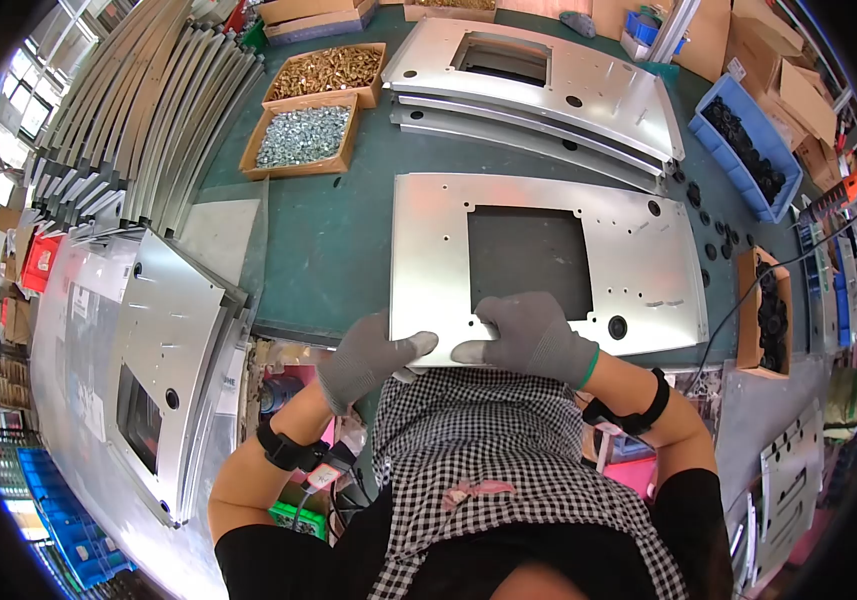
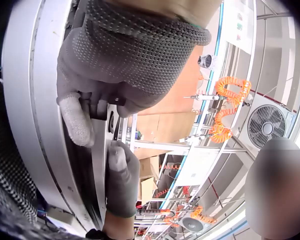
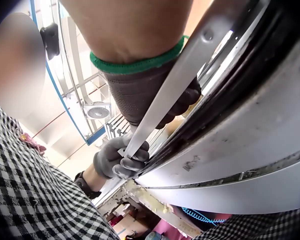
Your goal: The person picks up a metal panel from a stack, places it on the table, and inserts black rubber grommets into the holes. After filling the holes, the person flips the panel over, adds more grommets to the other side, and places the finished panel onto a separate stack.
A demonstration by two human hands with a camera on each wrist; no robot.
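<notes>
Checked apron cloth (image 1: pixel 478 425) lies below a silvery panel (image 1: pixel 430 250) at the tabletop's (image 1: pixel 333 250) near edge, gripped by left hand (image 1: pixel 370 362) and right hand (image 1: pixel 531 342). Only the head view shows its rectangular opening (image 1: pixel 528 258); the right wrist view reveals left-hand fingers (image 3: pixel 132 164) curled round its rim (image 3: pixel 157 110).

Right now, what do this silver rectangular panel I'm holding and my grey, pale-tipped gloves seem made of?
The silver rectangular panel looks like satin sheet metal, given its soft sheen. The grey gloves seem matt knitted fabric, judging by their dotted texture.
</notes>
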